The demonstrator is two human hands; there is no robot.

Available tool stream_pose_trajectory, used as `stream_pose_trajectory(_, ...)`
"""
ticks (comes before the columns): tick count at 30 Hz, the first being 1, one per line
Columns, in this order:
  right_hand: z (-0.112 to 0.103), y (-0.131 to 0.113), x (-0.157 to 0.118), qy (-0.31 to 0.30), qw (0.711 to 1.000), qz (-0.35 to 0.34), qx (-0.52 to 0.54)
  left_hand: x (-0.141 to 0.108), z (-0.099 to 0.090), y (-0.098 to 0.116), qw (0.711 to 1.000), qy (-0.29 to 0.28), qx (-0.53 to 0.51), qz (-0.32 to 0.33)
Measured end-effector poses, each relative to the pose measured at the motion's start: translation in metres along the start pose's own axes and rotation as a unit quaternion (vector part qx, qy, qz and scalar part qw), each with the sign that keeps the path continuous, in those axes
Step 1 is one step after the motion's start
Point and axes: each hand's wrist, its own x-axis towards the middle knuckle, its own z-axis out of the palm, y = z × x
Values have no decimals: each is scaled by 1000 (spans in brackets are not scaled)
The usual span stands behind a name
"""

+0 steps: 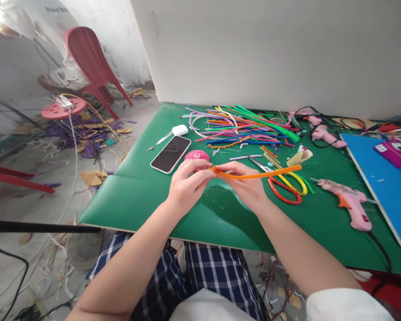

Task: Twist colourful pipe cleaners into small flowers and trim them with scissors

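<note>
An orange fuzzy stick is held between both hands above the green table, its free end pointing right. My left hand pinches its coiled or bent left end. My right hand has its fingertips closed on the same stick, close beside the left fingertips. Just behind my left fingers lies a pink ribbed round object, partly hidden. Scissors with red and yellow handles lie right of my right hand. A phone rests left of the pink object.
Many coloured fuzzy sticks lie along the back of the green table. A pink glue gun with a cable lies at right, beside a blue board. A white case sits behind the phone. Red chairs stand left.
</note>
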Motion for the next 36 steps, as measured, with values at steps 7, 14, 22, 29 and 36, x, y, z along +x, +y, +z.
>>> stream_pose_trajectory(7, 0, 1, -1, -16, 999, -13, 31, -2, -1, 1, 999, -7, -35, -5)
stream_pose_trajectory(14, 1, -4, -1, 10, 999, -15, -33, -4, -2, 0, 999, -10, -40, 5)
stream_pose_trajectory(22, 2, -2, -2, 2, 999, -24, -26, -9, 1, -2, 999, -13, -48, 17)
stream_pose_trajectory(29, 2, 1, 0, 36, 999, 24, -11, 1, 1, 4, 990, -25, -132, -30)
stream_pose_trajectory(36, 3, 1, -1, 5, 982, -140, -126, -3, 6, 6, 952, -15, -234, -197)
